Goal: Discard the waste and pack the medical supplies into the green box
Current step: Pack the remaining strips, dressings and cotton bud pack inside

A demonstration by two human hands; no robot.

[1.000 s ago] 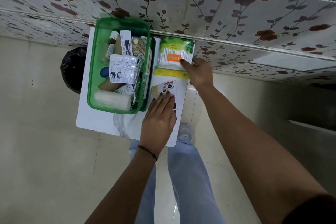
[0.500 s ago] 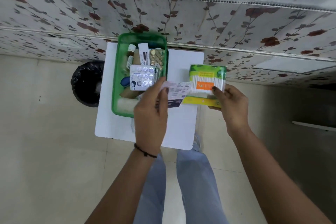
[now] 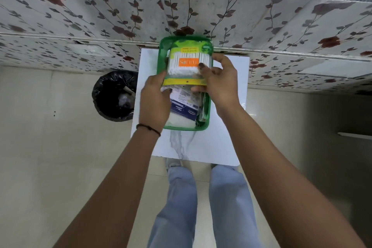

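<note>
Holding a pack of cotton buds (image 3: pixel 185 62) over the green box (image 3: pixel 207 115), both hands grip it from the sides. The left hand (image 3: pixel 155 100) pinches the pack's near left corner, and the right hand (image 3: pixel 219 80) wraps its near right edge. Under the pack, inside the box, lies a white and blue packet (image 3: pixel 184 104). The box sits on a white surface (image 3: pixel 225 139). Left of the box, on the floor, stands a black bin (image 3: pixel 114 96).

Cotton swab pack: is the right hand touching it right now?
Touching. The head view shows the right hand with its thumb pressed on the front of the cotton swab pack, over the green box.
</note>
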